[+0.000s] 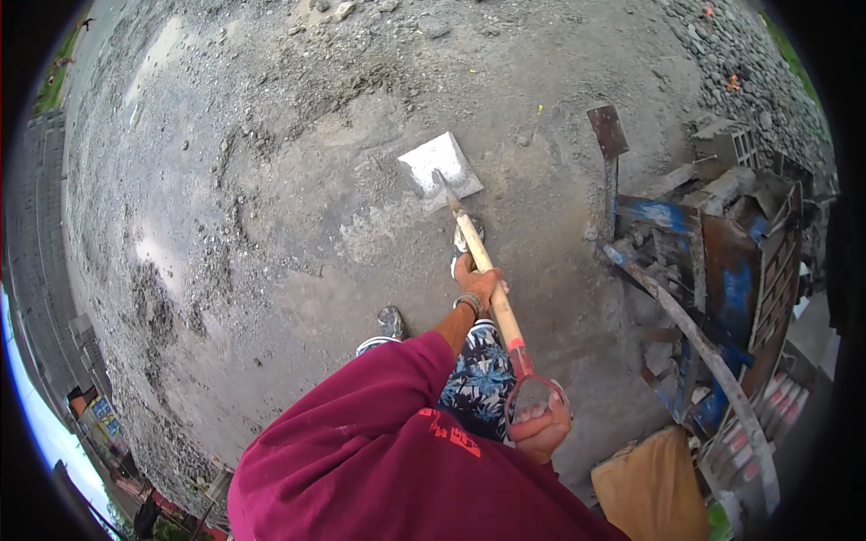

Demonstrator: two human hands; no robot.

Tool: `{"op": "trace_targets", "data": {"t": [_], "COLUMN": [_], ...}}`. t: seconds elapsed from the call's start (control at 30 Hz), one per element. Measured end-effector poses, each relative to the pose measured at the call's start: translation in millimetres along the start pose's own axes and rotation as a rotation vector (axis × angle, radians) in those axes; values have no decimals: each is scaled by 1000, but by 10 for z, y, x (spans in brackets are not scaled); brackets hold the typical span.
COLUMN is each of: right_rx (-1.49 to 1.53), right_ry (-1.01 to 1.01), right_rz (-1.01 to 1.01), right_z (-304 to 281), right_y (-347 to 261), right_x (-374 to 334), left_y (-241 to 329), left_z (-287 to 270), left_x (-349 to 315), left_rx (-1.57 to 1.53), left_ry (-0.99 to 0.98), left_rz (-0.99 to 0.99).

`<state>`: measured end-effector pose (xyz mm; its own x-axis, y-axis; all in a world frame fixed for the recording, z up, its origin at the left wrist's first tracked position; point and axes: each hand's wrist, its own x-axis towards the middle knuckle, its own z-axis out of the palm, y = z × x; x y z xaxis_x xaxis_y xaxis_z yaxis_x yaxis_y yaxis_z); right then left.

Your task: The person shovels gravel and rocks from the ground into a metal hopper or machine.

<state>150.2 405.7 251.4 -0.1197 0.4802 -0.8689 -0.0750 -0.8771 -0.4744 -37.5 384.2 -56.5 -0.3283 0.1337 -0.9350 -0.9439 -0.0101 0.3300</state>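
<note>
Both hands hold a shovel (492, 281) with a pale wooden shaft and a red D-shaped handle. My left hand (478, 282), with a band at its wrist, wraps round the middle of the shaft. At the handle end, my right hand (546, 431) is closed on the red grip. Ahead of my feet, the square, light metal blade (442, 171) rests on or just over the grey, gritty ground (316, 288); I cannot tell which. Pale scrape marks run beside the blade on its left. One shoe (391, 323) shows left of the shaft, another partly behind it.
A rusty, blue-painted metal machine or frame (731, 288) stands close on my right, with a long bar slanting along it. Near it are a brown upright plate (608, 132) and a tan sack-like thing (651, 487). Gravel (749, 63) is heaped at far right; stacked blocks (41, 225) line the left.
</note>
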Motion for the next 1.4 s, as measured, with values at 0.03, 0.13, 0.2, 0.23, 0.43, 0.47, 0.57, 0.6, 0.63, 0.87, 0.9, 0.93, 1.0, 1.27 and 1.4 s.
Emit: {"op": "trace_targets", "data": {"t": [0.03,0.13,0.2,0.23,0.43,0.47,0.57,0.6,0.63,0.87,0.9,0.93,1.0,1.27,1.4], "right_rx": [51,74,12,-27,39,39,80,110,133,167,172,175,83,271,213], "right_ry": [62,107,103,116,205,214,146,103,116,135,140,145,192,47,-63], "right_rz": [1,23,10,-1,28,16,4,3,29,146,138,132,128,196,160], "right_z": [157,741,980,1078,1177,1204,1463,1604,1766,2380,2344,2295,2221,2344,2953], "right_y": [-36,-2,-72,-119,-475,-550,-695,-722,-739,-456,-451,-439,-528,-402,-419], "right_x": [148,542,653,637,323,237,253,324,460,1517,1498,1427,1306,1521,2266], "left_y": [-7,361,626,747,867,914,1248,1381,1491,1945,1836,1756,1765,2186,2699], "left_z": [180,400,474,493,616,701,859,893,926,1139,1095,931,890,914,1172], "left_x": [-108,-283,-417,-444,-788,-917,-969,-886,-744,521,465,363,339,368,1223], "left_rx": [21,-125,-146,-151,-120,-101,-95,-94,-64,14,3,4,-22,92,77], "left_ry": [-13,-55,-78,-97,-46,-37,-13,-8,9,49,71,84,61,51,150], "left_rz": [-12,-249,-257,-245,-380,-382,-402,-404,-375,-265,-278,-290,-254,-262,-152]}}
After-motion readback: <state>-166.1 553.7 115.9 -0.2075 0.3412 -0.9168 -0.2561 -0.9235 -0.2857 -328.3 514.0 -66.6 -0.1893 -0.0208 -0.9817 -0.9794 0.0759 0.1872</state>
